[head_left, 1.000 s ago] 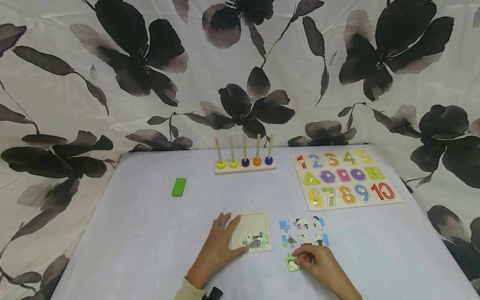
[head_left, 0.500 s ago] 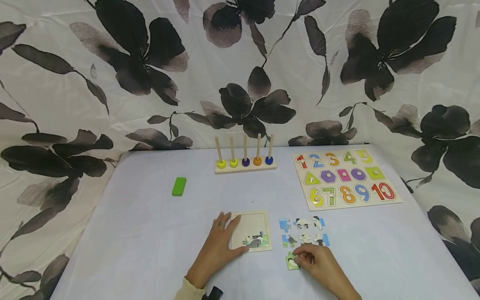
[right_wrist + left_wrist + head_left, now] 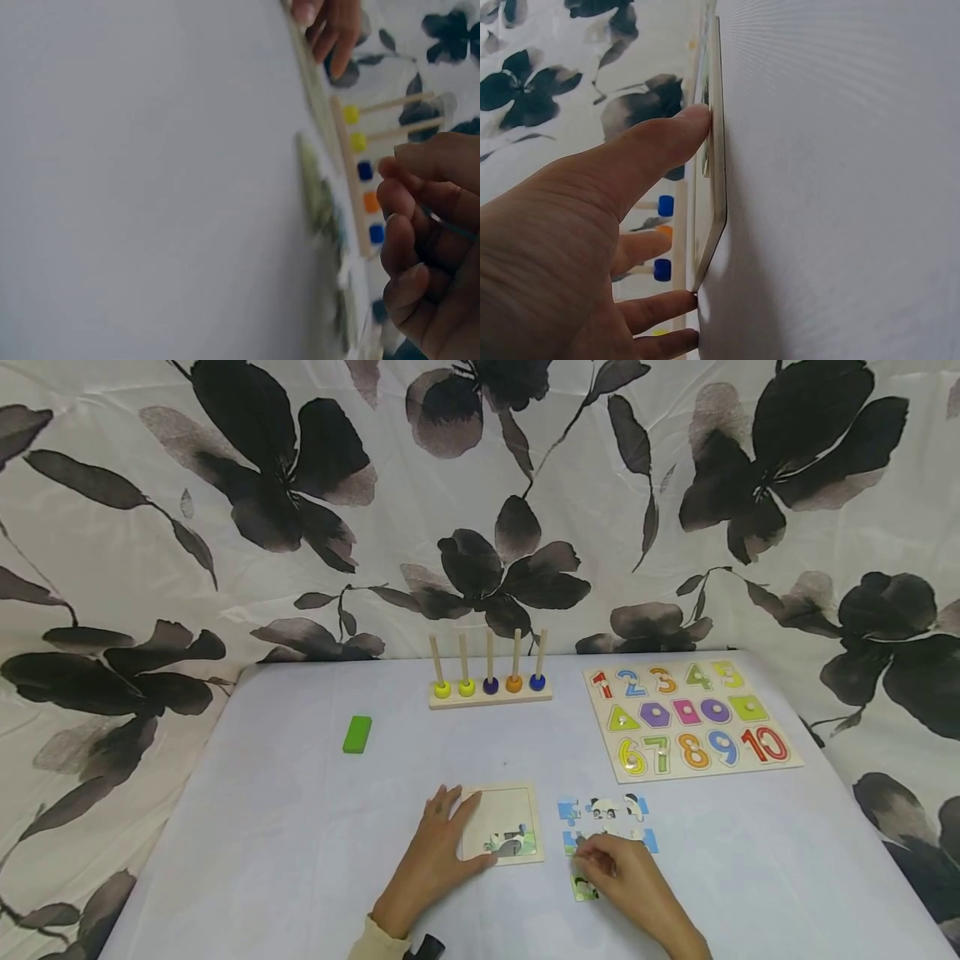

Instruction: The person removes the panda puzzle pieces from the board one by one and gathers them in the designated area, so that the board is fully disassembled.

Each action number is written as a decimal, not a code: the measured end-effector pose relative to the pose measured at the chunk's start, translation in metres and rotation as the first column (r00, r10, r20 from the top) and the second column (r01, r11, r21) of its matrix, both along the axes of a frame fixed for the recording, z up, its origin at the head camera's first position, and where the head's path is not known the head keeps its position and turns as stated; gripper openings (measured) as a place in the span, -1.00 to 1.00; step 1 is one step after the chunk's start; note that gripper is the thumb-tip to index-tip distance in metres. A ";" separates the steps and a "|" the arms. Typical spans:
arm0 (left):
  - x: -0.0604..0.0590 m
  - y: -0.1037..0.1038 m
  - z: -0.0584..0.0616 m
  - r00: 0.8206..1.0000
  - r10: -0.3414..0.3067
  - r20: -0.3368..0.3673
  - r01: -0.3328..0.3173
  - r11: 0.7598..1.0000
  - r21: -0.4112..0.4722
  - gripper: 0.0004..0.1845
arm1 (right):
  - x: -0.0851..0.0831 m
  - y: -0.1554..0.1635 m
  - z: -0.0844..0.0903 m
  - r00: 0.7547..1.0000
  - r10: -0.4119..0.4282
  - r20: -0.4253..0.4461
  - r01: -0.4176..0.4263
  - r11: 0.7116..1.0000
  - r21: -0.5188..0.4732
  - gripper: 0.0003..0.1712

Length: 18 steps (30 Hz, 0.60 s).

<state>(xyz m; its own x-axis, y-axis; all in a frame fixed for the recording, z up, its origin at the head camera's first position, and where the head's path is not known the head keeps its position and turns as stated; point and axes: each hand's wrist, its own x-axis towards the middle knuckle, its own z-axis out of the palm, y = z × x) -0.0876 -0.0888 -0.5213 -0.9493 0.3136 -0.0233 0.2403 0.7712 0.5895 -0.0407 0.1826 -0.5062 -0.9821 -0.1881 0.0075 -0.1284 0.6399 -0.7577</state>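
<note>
A square wooden puzzle tray (image 3: 498, 806) lies mid-front on the table, with a panda puzzle piece (image 3: 512, 841) in its lower right corner. My left hand (image 3: 442, 843) rests at the tray's left side, fingers spread, thumb touching the near edge in the left wrist view. My right hand (image 3: 630, 877) is over the loose pieces with curled fingers; in the right wrist view thumb and index meet with no piece visible between them. Below it lies a green puzzle piece (image 3: 583, 888), partly covered. Behind are a blue piece (image 3: 568, 810) and a panda-face piece (image 3: 603, 808).
A peg stacker (image 3: 491, 695) with coloured beads stands at the back centre. At the right lies a number and shape board (image 3: 693, 760). A green block (image 3: 357, 735) is on the left. Floral cloth (image 3: 487, 577) hangs behind the table.
My right hand has moved slightly up and left, away from the side of the green piece, and now covers parts of the row behind it. My left hand and the tray stay still.
</note>
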 end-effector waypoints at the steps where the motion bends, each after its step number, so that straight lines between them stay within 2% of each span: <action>1: 0.000 0.000 0.000 1.000 0.002 -0.002 -0.002 1.000 -0.001 -0.06 | -0.003 -0.004 0.002 1.000 0.013 -0.016 -0.013 1.000 -0.002 -0.98; 5: 0.001 0.005 0.000 1.000 0.008 -0.026 -0.009 1.000 -0.013 -0.05 | -0.020 -0.022 0.010 0.992 0.089 -0.085 -0.088 0.996 0.020 -0.93; 10: 0.003 0.015 -0.002 0.997 0.010 -0.078 -0.014 0.998 -0.056 0.00 | -0.039 -0.042 0.012 0.974 0.187 -0.128 -0.178 0.981 0.081 -0.87; 18: 0.007 0.024 -0.005 0.990 0.053 -0.131 -0.063 0.995 -0.077 0.01 | -0.047 -0.056 0.002 0.951 0.279 -0.132 -0.256 0.952 0.166 -0.85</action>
<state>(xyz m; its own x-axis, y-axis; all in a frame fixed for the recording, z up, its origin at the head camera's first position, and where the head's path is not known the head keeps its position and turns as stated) -0.0808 -0.0649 -0.5260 -0.9625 0.2599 0.0773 0.2637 0.8301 0.4914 -0.0875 0.1261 -0.5042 -0.8847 -0.4541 0.1057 -0.4163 0.6674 -0.6175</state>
